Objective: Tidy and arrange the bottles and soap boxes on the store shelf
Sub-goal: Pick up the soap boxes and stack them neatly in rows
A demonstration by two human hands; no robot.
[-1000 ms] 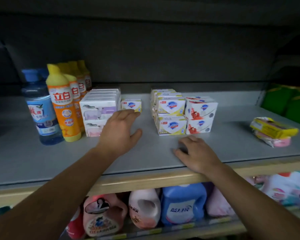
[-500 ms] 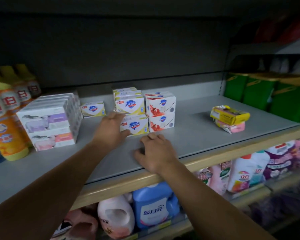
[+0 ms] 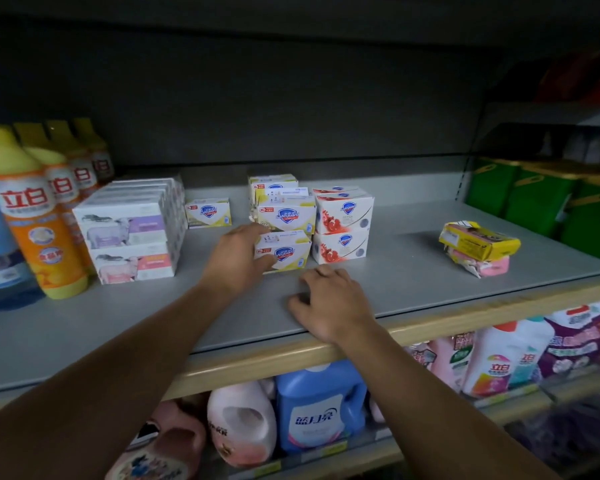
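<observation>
Yellow-trimmed soap box [image 3: 284, 251] sits pinched in your left hand [image 3: 238, 259]; just before it, your right hand [image 3: 329, 303] rests loosely curled, holding nothing.

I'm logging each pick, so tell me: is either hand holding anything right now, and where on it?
The left hand grips the lower yellow soap box at its left end. The right hand rests on the shelf, holding nothing.

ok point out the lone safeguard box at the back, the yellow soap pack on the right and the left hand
lone Safeguard box [image 3: 208, 213], head view, front face
yellow soap pack [image 3: 478, 241], head view, top face
left hand [image 3: 238, 258], head view, back of hand
</observation>
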